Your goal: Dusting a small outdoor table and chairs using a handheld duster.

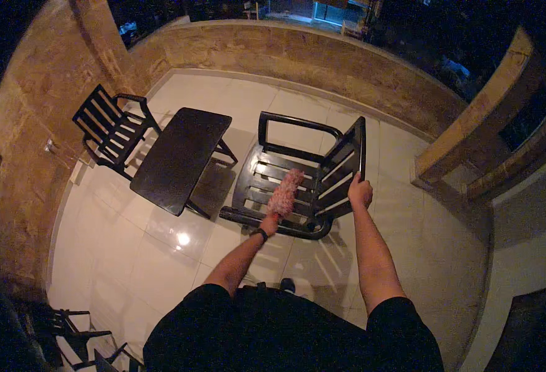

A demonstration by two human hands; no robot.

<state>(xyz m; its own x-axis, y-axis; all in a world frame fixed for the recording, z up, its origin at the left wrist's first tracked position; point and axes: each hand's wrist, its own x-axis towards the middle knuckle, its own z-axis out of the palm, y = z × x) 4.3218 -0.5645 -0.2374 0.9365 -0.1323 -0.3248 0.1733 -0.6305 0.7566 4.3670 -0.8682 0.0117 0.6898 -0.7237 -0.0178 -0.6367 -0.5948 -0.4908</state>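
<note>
A dark slatted armchair (282,174) stands in front of me, its backrest to the right. My left hand (269,225), with a dark band at the wrist, is closed around the handle of a pink fluffy duster (286,193). The duster's head lies over the seat slats, and the hand is above the near armrest. My right hand (360,191) grips the top rail of the chair's backrest at its near end. Whether the duster's fibres touch the slats cannot be told.
A dark low table (182,158) stands left of the armchair, with another slatted armchair (110,125) beyond it. More dark chairs (80,332) are at the lower left. A low stone-clad wall (273,51) curves around the tiled floor (124,242); a pillar (473,111) rises at right.
</note>
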